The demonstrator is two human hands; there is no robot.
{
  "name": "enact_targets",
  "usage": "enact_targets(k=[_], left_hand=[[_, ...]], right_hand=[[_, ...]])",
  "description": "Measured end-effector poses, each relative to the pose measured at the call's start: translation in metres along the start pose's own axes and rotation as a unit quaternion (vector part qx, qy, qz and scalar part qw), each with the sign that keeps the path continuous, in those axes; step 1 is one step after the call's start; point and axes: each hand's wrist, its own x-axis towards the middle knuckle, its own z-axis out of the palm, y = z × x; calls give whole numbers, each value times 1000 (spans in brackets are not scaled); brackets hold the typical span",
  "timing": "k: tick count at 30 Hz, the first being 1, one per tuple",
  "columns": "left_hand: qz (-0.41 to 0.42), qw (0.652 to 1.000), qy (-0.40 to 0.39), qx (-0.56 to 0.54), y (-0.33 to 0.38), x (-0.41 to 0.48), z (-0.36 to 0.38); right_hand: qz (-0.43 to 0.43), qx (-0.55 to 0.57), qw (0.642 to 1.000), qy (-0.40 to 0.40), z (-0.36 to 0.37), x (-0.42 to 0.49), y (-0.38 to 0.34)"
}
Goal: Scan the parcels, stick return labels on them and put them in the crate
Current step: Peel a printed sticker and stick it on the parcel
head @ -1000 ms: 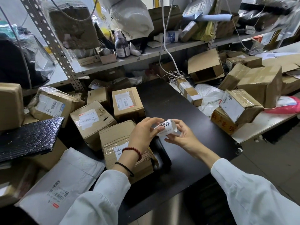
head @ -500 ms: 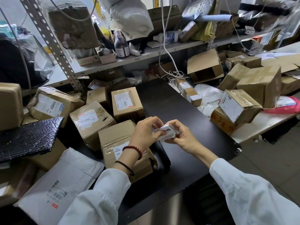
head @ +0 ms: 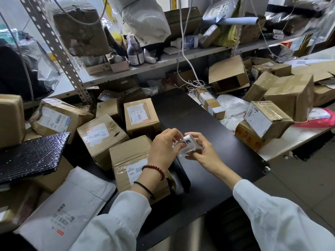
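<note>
Return label (head: 188, 144): curled; peel slowly, your fingertips off the adhesive.
Left hand (head: 163, 149): pinches its left edge.
Right hand (head: 204, 154): grips its right side.
Nearest parcel (head: 133, 158): likely target.

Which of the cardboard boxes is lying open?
The box below the shelf, right of the coiled white cable: it lies on its side with its dark inside showing; the others look closed.

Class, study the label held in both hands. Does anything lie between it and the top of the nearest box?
Nothing separate does. The left hand and right hand pinch the label just right of the nearest box; only the left forearm itself crosses over that box's top.
</note>
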Motion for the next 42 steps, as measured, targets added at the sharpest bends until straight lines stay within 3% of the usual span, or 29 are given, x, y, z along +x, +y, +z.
enact_targets(k=[6,15,29,33,42], left_hand=[[-25,997,-72,-31,-5,3,1],[-12,999,-37,0,-6,3,2],[-32,999,-12,22,-2,6,7],[-31,999,-11,17,-8,8,9],[-56,997,-46,-1,-14,8,8]], right_hand=[[7,-15,999,-40,-4,-1,-2],[5,-23,999,-45,-3,3,-5],[7,-21,1000,17,-4,3,-5],[15,-64,998,18,-10,0,-1],[-20,-260,945,196,-22,4,8]])
